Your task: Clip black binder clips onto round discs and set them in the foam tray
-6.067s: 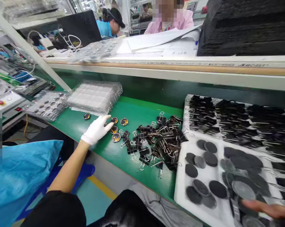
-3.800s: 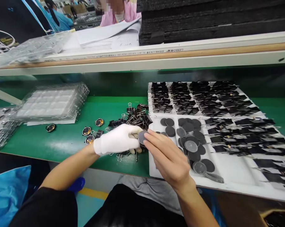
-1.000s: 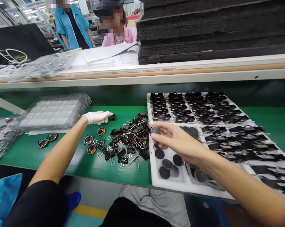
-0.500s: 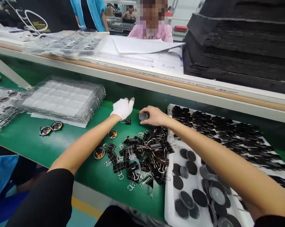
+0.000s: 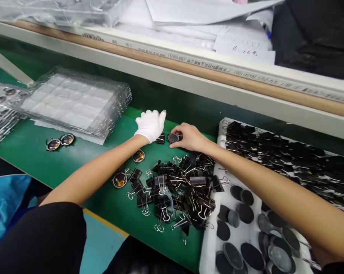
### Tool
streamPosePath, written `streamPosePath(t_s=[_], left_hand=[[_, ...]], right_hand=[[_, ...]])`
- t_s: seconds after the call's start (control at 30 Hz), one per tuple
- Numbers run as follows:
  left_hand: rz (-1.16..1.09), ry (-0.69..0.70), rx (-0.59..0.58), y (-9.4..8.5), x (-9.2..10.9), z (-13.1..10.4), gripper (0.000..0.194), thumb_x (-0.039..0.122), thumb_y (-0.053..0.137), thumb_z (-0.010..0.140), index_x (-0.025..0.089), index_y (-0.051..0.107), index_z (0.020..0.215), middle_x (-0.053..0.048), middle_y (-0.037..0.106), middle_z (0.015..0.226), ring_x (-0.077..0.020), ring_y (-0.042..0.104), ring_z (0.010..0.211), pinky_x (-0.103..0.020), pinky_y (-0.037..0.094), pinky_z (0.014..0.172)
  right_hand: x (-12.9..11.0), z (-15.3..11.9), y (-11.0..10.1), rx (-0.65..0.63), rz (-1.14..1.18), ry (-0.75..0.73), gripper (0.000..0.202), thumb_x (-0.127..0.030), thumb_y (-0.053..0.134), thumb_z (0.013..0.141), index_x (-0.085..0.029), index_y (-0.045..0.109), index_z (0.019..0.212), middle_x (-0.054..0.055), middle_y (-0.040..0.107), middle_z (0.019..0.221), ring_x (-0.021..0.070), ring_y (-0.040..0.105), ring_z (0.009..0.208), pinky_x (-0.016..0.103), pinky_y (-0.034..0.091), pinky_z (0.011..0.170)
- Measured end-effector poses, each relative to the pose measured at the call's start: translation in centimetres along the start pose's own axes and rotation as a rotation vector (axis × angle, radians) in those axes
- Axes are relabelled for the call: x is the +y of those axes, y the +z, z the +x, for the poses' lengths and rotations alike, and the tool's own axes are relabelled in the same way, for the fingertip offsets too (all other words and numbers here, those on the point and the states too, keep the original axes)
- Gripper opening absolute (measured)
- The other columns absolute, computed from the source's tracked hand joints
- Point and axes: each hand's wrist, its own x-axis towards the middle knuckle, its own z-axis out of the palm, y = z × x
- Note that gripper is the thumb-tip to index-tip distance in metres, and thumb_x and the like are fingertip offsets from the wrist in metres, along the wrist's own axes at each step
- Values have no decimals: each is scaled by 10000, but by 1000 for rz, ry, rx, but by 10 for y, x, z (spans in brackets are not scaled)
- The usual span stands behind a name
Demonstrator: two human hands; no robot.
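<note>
A green desk (image 5: 32,156) stretches beneath a pale-framed shelf (image 5: 172,82) that carries papers and clear plastic packaging. At the right, a white foam tray (image 5: 207,247) holds rows of black clips in its far part and loose dark discs (image 5: 252,255), some grayish and translucent, in its near part. A stack of clear plastic trays (image 5: 72,99) sits on the desk's left side, overlapping a second stack (image 5: 0,121) at the far left. Just beside the foam tray, black binder clips (image 5: 183,186) with silver handles lie in a tangled pile. Beyond the pile, two hands work side by side near the back of the desk. The bare right hand (image 5: 190,137) has its grip closed on a round, gray-faced piece (image 5: 173,137), pinched between thumb and fingers; whether the piece touches the desk cannot be told. The left hand (image 5: 150,123), in a white glove, is turned knuckles up, its grip hidden from view. Between the two hands lies a single black clip (image 5: 160,139). Amber-patterned round pieces (image 5: 120,179) rest left of the pile, while a touching pair (image 5: 67,139) sits near the tray stack.
</note>
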Motion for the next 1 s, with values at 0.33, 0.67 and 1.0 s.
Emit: streamPosePath(t_s=[0.33,0.67,1.0], left_hand=[[58,30,-35,7,-4,1,549,415,200,1052,234,460,1500,-212,564,1312,-389,527,1194,-585,420,980],[41,40,-43,7,-4,0,551,402,181,1061,252,423,1533,-197,548,1320,-392,514,1220,-602,403,1006],[27,23,-48,7,-3,2,541,405,202,1057,249,458,1508,-197,575,1302,-384,537,1200,-586,415,996]], right_hand=[[-2,7,9,32,22,-86,496,-339,976,601,-192,793,1038,62,616,913,229,599,845,362,488,791],[0,3,12,80,144,-97,446,-300,954,642,-204,799,1048,43,644,943,185,596,771,355,488,791],[-3,6,17,60,168,-86,475,-307,948,648,-179,794,1079,53,646,949,199,599,803,349,474,801]])
